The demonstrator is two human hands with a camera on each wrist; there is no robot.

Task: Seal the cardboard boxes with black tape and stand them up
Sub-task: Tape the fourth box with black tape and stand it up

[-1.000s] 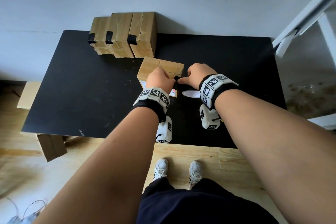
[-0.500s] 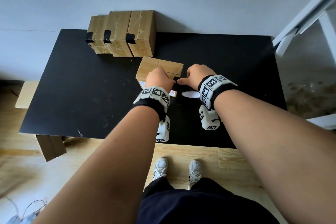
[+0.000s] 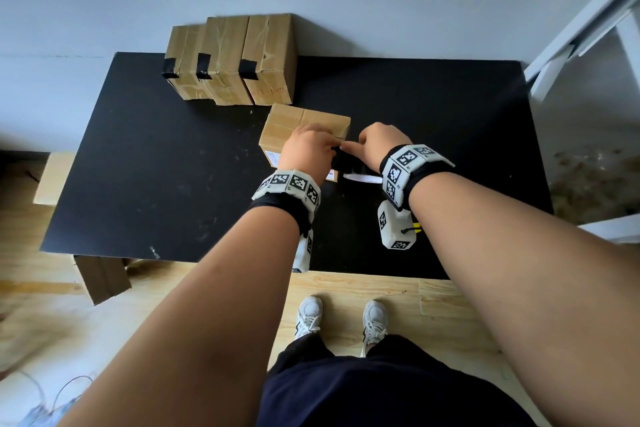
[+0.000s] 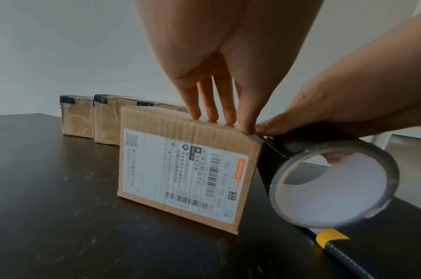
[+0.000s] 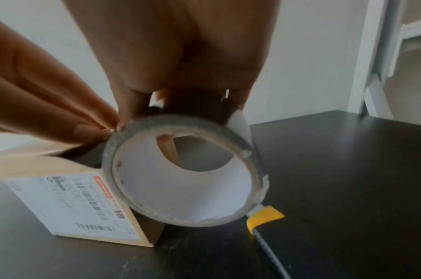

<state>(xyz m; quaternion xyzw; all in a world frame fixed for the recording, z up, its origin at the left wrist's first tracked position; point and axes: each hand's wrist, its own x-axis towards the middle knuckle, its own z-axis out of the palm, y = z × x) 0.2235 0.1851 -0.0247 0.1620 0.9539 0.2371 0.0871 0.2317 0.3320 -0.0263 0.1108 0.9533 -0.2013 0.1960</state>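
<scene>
A cardboard box with a shipping label on its near side rests on the black table. My left hand presses straight fingers down on its top near the right corner. My right hand grips the black tape roll just right of the box. A short black strip runs from the roll to that corner. In the right wrist view the tape roll almost touches the box. Three boxes bearing black tape stand at the back.
A utility knife with a yellow tip lies on the table just below the roll. Cardboard pieces stick out under the table's left front edge. A white frame stands to the right. A wall is right behind the table.
</scene>
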